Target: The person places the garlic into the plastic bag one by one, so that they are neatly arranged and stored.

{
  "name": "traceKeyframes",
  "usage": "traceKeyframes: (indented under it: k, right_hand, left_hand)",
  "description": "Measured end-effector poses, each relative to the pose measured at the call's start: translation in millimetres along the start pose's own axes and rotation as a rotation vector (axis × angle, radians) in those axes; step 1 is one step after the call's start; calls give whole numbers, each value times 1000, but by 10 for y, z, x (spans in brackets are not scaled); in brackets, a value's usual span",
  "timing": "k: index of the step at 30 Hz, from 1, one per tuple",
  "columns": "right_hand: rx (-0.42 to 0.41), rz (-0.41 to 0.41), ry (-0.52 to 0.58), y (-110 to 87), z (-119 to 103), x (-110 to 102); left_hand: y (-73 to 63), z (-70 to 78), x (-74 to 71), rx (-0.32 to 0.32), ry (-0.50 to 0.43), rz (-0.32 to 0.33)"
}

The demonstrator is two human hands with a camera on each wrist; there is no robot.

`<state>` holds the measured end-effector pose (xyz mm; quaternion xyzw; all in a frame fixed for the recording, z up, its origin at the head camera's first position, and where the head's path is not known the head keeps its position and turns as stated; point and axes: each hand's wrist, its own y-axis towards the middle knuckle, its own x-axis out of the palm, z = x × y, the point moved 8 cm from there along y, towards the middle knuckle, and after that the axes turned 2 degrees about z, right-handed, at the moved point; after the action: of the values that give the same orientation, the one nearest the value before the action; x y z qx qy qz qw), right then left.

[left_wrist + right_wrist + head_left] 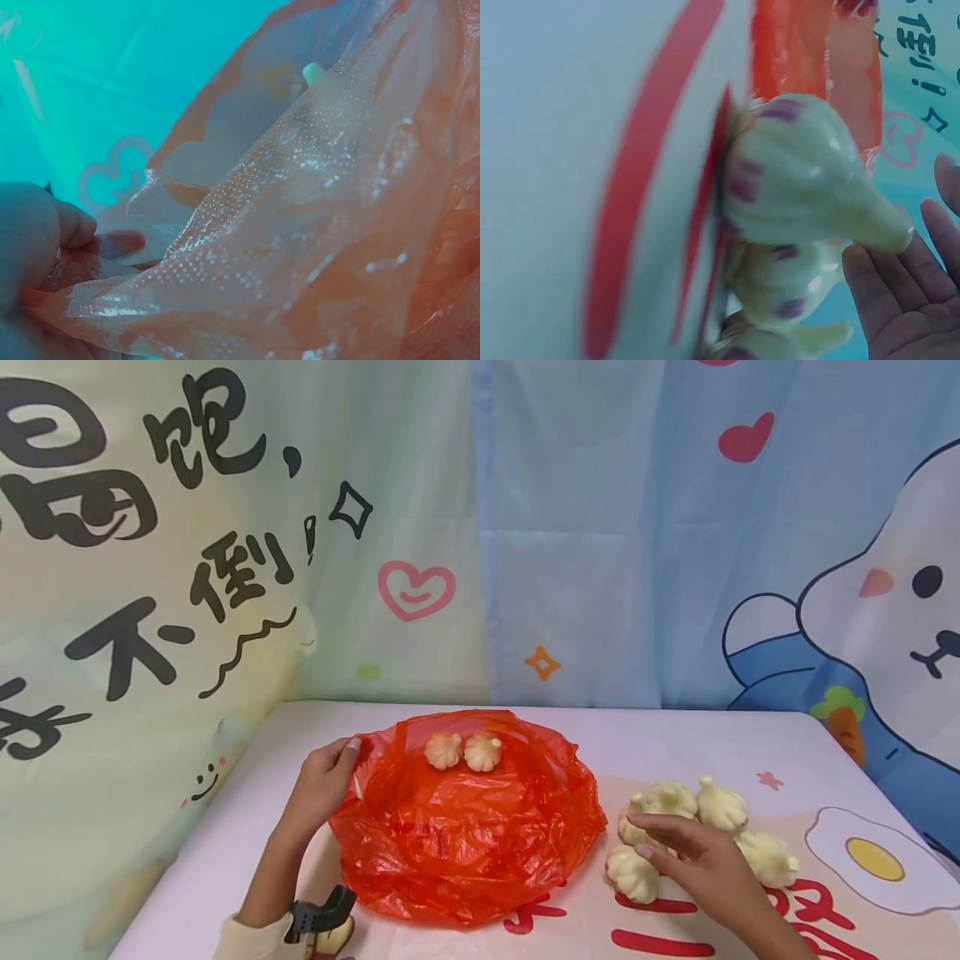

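Red bag (465, 856) stretches longest left to right, left fingers (345, 763) pinching its edge, right fingers (675, 830) parted near garlic bulbs (723, 807).

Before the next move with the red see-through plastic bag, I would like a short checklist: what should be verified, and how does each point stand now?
1. Left hand grips the edge of the red see-through plastic bag: ok.
2. Bag mouth open, with two pale ribbed garlic bulbs visible inside: ok.
3. Right hand empty, fingers extended: ok.
4. Right hand has hold of one of the cream-coloured stemmed garlic bulbs on the table: not ok, only near them.
5. No further bulbs hidden under the bag's folds: cannot tell.
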<state>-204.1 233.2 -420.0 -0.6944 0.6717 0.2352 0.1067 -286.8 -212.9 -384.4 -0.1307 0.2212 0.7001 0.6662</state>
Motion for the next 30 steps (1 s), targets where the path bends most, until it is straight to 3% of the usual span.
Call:
traceKeyframes:
  k: [5, 11, 22, 25, 30]
  right_hand:
    - [143, -25, 21, -50, 170, -22]
    - [195, -78, 68, -56, 267, 2]
    - [100, -334, 127, -73, 278, 101]
    - [81, -356, 120, -77, 281, 96]
    - [115, -322, 65, -58, 324, 79]
  left_hand:
    - [11, 4, -4, -3, 8, 2]
    - [6, 12, 4, -6, 3, 3]
    - [-1, 4, 12, -31, 2, 4]
    - [8, -1, 14, -24, 14, 3]
    - [9, 3, 20, -8, 28, -1]
